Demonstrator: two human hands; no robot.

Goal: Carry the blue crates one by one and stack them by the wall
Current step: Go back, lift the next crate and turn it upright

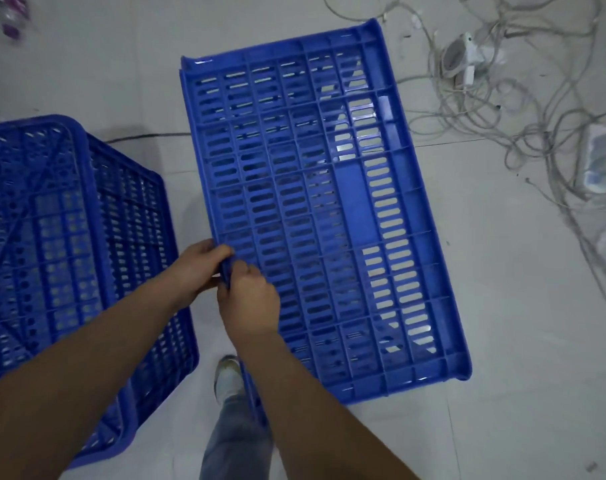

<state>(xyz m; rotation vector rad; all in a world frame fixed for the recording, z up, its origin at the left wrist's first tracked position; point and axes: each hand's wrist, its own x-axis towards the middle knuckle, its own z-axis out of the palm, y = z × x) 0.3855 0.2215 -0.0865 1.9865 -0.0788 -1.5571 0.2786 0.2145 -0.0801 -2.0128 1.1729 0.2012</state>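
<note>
A blue slotted crate (329, 209) hangs on its side in front of me, one long slotted wall facing up at the camera. My left hand (199, 265) and my right hand (249, 299) both grip its near left rim, close together, fingers curled round the edge. A second blue crate (72, 237) stands on the pale floor at the left, bottom side up, apart from the held one.
A tangle of white cables (502, 109) with power adapters (464, 57) covers the floor at the upper right. A pink and white object (12, 12) lies at the top left. My shoe (228, 375) and trouser leg show below the crate.
</note>
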